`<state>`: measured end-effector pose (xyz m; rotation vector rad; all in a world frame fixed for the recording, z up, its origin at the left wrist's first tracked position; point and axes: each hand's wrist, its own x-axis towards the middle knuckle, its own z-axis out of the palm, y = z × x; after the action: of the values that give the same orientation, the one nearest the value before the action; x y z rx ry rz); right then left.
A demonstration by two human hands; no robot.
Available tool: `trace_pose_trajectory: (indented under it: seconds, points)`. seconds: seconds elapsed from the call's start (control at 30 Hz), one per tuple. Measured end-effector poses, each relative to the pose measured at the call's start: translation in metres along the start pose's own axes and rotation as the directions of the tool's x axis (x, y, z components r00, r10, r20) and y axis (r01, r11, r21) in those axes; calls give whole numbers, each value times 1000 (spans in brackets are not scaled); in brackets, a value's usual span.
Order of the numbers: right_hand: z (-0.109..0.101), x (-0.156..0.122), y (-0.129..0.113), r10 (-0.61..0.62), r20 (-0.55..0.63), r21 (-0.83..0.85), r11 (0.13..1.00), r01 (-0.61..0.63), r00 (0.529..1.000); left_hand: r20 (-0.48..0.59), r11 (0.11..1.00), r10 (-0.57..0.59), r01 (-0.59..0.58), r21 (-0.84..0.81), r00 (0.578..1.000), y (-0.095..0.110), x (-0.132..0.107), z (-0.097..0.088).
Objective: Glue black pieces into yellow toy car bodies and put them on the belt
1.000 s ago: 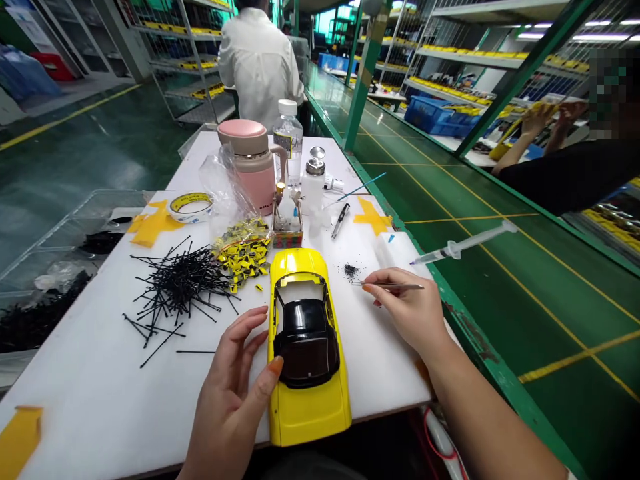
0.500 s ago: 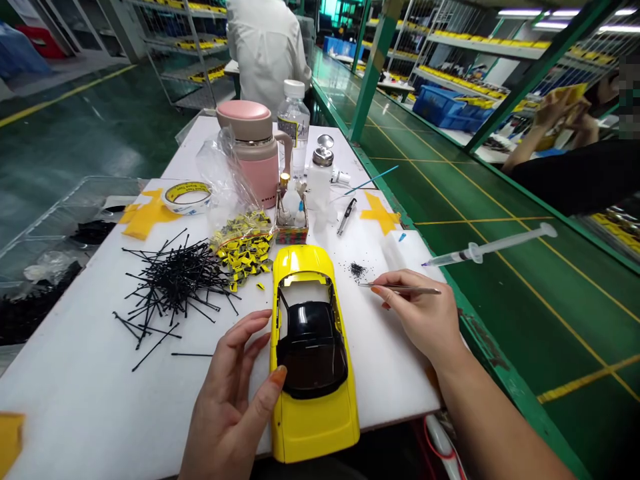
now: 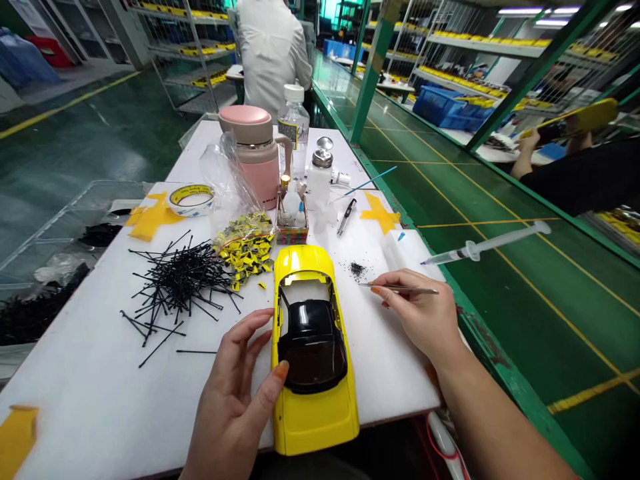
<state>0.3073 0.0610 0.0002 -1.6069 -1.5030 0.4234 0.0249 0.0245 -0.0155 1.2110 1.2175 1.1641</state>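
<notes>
Right fingers (image 3: pixel 400 279) pinch tweezers (image 3: pixel 373 285); left fingers (image 3: pixel 260 390) touch car (image 3: pixel 315 427).

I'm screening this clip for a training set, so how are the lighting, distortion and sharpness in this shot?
In the head view, wide-angle distortion leans the green post and curves the white table edge; ceiling strip lights shine brightly; soft glare marks the yellow model car's black roof; the right hand and tweezers look sharp; distant shelving looks softer.

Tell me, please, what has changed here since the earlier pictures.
A co-worker's hand has swung a yellow piece rightward and up. Nothing was taken or released: the right hand still holds the tweezers by the black specks, the left hand stays against the yellow toy car.
</notes>
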Motion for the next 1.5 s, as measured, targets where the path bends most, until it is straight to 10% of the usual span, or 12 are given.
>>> trace_pose_trajectory:
  seconds: [0.23,0.57,1.5]
  points:
    - [-12,3,-15,200,55,141,968,-206,978,0,999,21,-21,-33,1000,-4,3,2]
    - [-27,17,-57,188,564,253,888,-385,804,9,999,36,-36,-9,999,-3,5,1]
    - [-15,31,-65,98,622,194,942,-274,777,17,999,32,-31,-38,999,-1,4,2]
